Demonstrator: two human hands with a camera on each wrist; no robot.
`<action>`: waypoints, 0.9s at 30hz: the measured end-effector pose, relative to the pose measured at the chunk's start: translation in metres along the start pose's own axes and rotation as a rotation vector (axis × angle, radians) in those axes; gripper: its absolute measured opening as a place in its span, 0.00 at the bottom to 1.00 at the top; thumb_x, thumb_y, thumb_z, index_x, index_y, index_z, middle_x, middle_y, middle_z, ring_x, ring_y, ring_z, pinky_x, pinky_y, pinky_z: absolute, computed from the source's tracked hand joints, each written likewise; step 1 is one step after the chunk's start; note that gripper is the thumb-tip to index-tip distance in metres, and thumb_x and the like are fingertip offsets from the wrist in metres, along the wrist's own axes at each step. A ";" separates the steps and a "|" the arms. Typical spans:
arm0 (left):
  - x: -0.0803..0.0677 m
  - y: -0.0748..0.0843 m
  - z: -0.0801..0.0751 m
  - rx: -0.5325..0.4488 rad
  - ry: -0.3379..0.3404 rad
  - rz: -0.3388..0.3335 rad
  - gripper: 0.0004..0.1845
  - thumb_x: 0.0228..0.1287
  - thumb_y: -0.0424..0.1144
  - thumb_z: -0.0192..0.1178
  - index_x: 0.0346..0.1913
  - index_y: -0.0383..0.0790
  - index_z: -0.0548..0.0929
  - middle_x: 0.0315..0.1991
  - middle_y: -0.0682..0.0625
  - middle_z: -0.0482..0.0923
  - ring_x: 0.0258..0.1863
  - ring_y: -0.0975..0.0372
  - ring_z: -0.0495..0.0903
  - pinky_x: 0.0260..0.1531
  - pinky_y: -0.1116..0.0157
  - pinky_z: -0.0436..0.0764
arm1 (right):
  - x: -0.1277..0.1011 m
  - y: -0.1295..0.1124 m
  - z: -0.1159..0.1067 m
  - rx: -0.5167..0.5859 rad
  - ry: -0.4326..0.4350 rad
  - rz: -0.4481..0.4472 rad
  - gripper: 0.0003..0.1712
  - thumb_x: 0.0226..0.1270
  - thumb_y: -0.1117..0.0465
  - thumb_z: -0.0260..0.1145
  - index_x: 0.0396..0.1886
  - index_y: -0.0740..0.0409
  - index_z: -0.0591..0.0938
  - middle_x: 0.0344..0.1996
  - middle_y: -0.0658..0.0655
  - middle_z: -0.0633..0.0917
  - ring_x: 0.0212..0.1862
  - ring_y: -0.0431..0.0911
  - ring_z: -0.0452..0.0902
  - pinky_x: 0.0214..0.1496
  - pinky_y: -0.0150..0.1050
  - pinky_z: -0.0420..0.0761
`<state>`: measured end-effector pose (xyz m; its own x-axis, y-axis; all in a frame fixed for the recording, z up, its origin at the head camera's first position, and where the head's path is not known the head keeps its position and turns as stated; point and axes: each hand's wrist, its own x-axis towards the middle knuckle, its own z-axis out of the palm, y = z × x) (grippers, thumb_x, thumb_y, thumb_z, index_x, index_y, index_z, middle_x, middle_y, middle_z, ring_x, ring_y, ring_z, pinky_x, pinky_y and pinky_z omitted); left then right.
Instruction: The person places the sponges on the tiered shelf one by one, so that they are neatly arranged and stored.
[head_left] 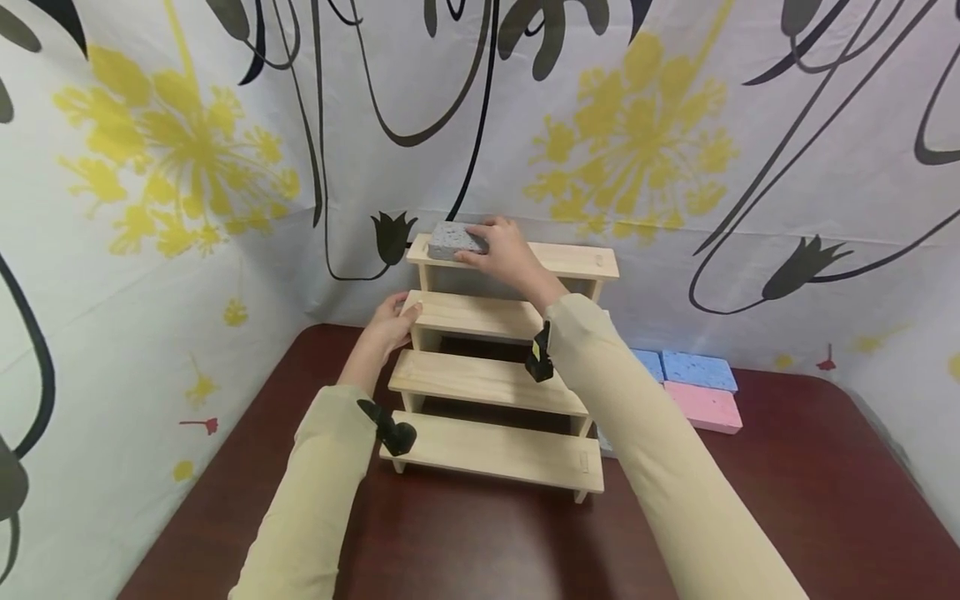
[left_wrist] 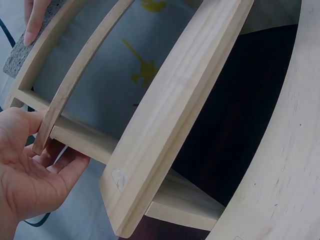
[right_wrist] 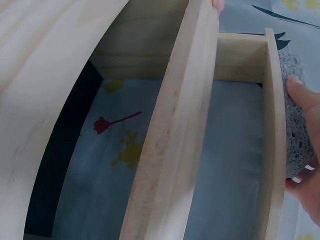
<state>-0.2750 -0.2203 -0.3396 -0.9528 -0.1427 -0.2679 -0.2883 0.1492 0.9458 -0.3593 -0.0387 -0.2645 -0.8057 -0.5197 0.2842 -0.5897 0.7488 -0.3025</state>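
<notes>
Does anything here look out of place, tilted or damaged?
Nothing stands out. The wooden step shelf stands level on the table. The right hand holds a grey sponge flat on the top step; the left hand steadies the shelf's side.

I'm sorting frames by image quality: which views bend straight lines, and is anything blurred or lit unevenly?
Head view: sharp and evenly lit, with soft shine on the dark table. Left wrist view: the wooden stepped shelf bows strongly into curves. Right wrist view: the same bowing, with the nearest board soft and the grey sponge clear.
</notes>
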 end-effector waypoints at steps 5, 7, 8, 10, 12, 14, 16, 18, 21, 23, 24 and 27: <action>0.000 0.003 0.002 -0.002 0.004 -0.003 0.30 0.73 0.42 0.44 0.73 0.45 0.48 0.72 0.40 0.52 0.68 0.48 0.62 0.68 0.53 0.62 | -0.002 0.003 -0.001 -0.023 0.008 0.007 0.35 0.63 0.43 0.61 0.65 0.55 0.69 0.63 0.65 0.70 0.65 0.60 0.63 0.69 0.50 0.62; 0.000 0.003 0.003 0.004 0.006 -0.004 0.30 0.73 0.43 0.44 0.73 0.45 0.48 0.73 0.40 0.51 0.68 0.49 0.61 0.68 0.53 0.62 | -0.004 0.003 -0.002 -0.067 -0.017 0.010 0.35 0.64 0.42 0.59 0.67 0.53 0.67 0.65 0.64 0.68 0.67 0.60 0.61 0.71 0.51 0.61; 0.000 0.002 0.003 0.008 0.006 -0.005 0.30 0.73 0.43 0.44 0.73 0.45 0.48 0.73 0.40 0.51 0.68 0.49 0.61 0.68 0.53 0.62 | -0.004 0.003 -0.003 -0.095 -0.037 0.009 0.36 0.65 0.42 0.58 0.68 0.52 0.66 0.67 0.64 0.66 0.68 0.59 0.59 0.72 0.51 0.59; 0.001 0.002 0.003 0.014 0.008 -0.007 0.31 0.73 0.43 0.44 0.73 0.45 0.48 0.73 0.40 0.51 0.69 0.49 0.61 0.68 0.53 0.62 | -0.006 0.004 -0.005 -0.146 -0.086 0.005 0.37 0.65 0.41 0.56 0.70 0.50 0.62 0.70 0.61 0.61 0.71 0.59 0.53 0.73 0.52 0.55; 0.001 0.000 0.002 0.015 0.008 -0.007 0.31 0.73 0.43 0.43 0.73 0.44 0.47 0.73 0.40 0.50 0.69 0.49 0.61 0.68 0.53 0.62 | -0.009 0.005 -0.007 -0.179 -0.118 -0.012 0.39 0.66 0.41 0.56 0.72 0.48 0.58 0.72 0.59 0.56 0.74 0.58 0.47 0.75 0.53 0.50; 0.001 -0.001 0.003 0.013 0.004 -0.009 0.31 0.73 0.43 0.43 0.74 0.44 0.47 0.73 0.40 0.49 0.69 0.49 0.60 0.69 0.53 0.61 | -0.014 0.007 -0.009 -0.171 -0.117 -0.024 0.41 0.64 0.41 0.58 0.73 0.47 0.55 0.73 0.58 0.54 0.74 0.58 0.43 0.75 0.54 0.48; 0.000 -0.001 0.003 0.013 -0.001 -0.008 0.31 0.73 0.43 0.43 0.74 0.44 0.46 0.73 0.39 0.48 0.69 0.49 0.59 0.69 0.53 0.61 | -0.020 0.010 -0.012 -0.130 -0.089 -0.031 0.43 0.63 0.42 0.60 0.73 0.47 0.54 0.73 0.58 0.53 0.74 0.58 0.43 0.75 0.54 0.47; -0.001 -0.001 0.002 0.005 -0.006 -0.013 0.32 0.73 0.42 0.43 0.74 0.44 0.45 0.74 0.39 0.47 0.70 0.49 0.59 0.69 0.54 0.60 | -0.027 0.014 -0.015 -0.086 -0.048 -0.037 0.44 0.62 0.43 0.62 0.73 0.48 0.55 0.73 0.60 0.55 0.74 0.58 0.46 0.75 0.54 0.48; -0.001 0.000 0.001 -0.003 -0.005 -0.016 0.32 0.73 0.42 0.43 0.74 0.44 0.45 0.73 0.39 0.48 0.69 0.49 0.59 0.69 0.54 0.61 | -0.038 0.020 -0.021 -0.022 -0.015 -0.036 0.42 0.61 0.44 0.64 0.71 0.50 0.59 0.71 0.61 0.58 0.72 0.58 0.50 0.74 0.54 0.52; -0.001 0.000 0.001 0.003 -0.006 -0.017 0.32 0.73 0.42 0.44 0.74 0.45 0.45 0.73 0.40 0.49 0.69 0.49 0.59 0.69 0.55 0.61 | -0.047 0.025 -0.026 0.004 -0.002 -0.035 0.41 0.61 0.45 0.64 0.70 0.50 0.61 0.70 0.61 0.59 0.71 0.58 0.52 0.73 0.54 0.54; -0.001 0.001 0.001 0.005 -0.008 -0.015 0.32 0.73 0.42 0.44 0.74 0.45 0.45 0.73 0.39 0.49 0.69 0.49 0.60 0.69 0.55 0.61 | -0.051 0.028 -0.028 0.014 0.008 -0.035 0.40 0.61 0.46 0.64 0.70 0.51 0.62 0.69 0.61 0.60 0.71 0.57 0.52 0.73 0.54 0.54; 0.000 0.002 0.001 0.014 -0.015 -0.010 0.32 0.73 0.43 0.44 0.74 0.45 0.44 0.73 0.39 0.49 0.69 0.49 0.59 0.69 0.55 0.61 | -0.065 0.037 -0.035 0.036 0.039 -0.039 0.37 0.61 0.47 0.64 0.68 0.53 0.65 0.68 0.61 0.62 0.70 0.57 0.54 0.73 0.54 0.55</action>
<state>-0.2752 -0.2190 -0.3382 -0.9513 -0.1291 -0.2798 -0.2985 0.1612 0.9407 -0.3269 0.0367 -0.2619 -0.7795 -0.5314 0.3316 -0.6230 0.7127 -0.3223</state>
